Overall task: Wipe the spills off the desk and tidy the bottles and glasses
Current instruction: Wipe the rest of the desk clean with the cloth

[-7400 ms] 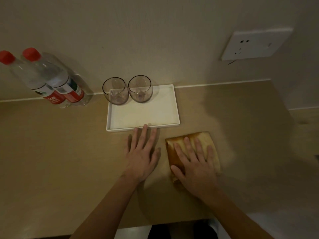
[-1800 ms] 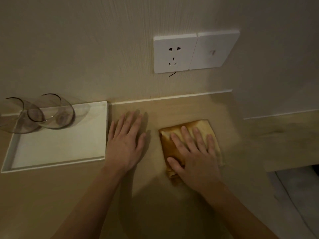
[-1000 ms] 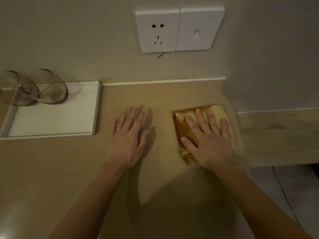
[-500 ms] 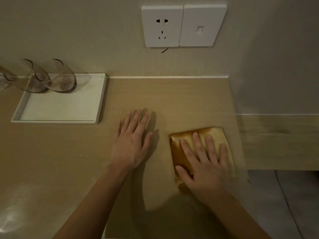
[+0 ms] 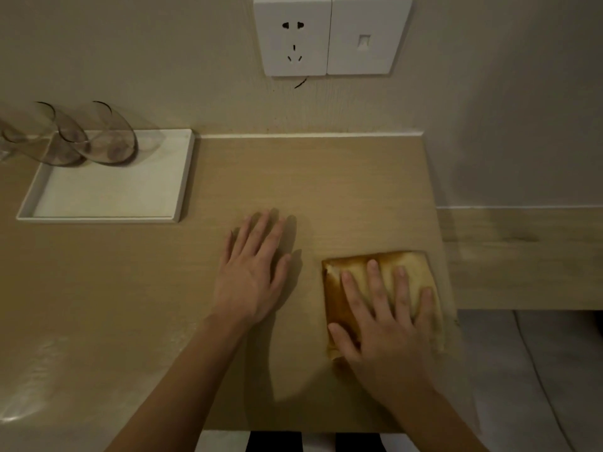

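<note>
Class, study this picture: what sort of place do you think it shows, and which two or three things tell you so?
Probably a hotel or guest room desk: two glasses stand on a white tray, a wall socket sits just above the wooden desk, and bedding seems to lie at the right.

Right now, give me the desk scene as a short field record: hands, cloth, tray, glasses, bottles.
left hand: flat on the bare desk, fingers straight, holding nothing
right hand: flat on the cloth, pressing it down
cloth: folded, yellow-brown, near the desk's right edge
tray: white, back left of the desk by the wall
glasses: two, at the tray's back edge, blurred
bottles: not in view
wall: socket and switch above the desk
</note>
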Action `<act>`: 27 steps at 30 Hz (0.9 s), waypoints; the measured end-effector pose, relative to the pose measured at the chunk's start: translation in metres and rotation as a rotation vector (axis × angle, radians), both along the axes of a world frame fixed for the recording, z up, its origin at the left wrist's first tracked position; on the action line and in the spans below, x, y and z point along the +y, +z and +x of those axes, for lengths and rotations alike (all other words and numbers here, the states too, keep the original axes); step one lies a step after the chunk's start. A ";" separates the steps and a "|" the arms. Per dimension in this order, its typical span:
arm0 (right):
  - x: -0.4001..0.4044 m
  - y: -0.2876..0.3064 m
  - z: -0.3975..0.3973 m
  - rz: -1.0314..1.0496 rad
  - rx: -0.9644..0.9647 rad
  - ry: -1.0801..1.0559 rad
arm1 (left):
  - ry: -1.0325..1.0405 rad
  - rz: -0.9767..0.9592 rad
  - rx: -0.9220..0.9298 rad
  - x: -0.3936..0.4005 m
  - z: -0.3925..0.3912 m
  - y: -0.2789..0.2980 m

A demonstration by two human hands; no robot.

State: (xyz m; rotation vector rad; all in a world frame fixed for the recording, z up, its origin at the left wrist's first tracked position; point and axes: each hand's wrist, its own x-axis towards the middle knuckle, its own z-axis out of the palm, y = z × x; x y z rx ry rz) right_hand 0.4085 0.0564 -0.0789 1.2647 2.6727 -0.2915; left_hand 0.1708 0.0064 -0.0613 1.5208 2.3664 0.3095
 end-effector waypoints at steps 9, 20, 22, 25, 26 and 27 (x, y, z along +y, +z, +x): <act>0.001 0.005 0.023 -0.005 -0.003 -0.032 | -0.013 -0.022 -0.018 -0.014 0.014 -0.003; -0.026 0.003 0.040 0.013 0.017 0.029 | 0.005 0.041 -0.004 -0.016 0.025 -0.006; -0.025 0.004 0.052 0.009 0.002 0.026 | 0.007 0.042 0.000 -0.018 0.027 -0.006; -0.015 0.005 0.051 0.004 -0.017 -0.016 | 0.014 0.048 0.005 -0.019 0.029 -0.004; -0.011 0.005 0.046 0.000 -0.024 -0.043 | 0.014 0.045 0.007 -0.019 0.030 -0.003; -0.006 0.005 0.039 -0.008 -0.028 -0.072 | 0.015 0.041 0.009 -0.019 0.031 -0.002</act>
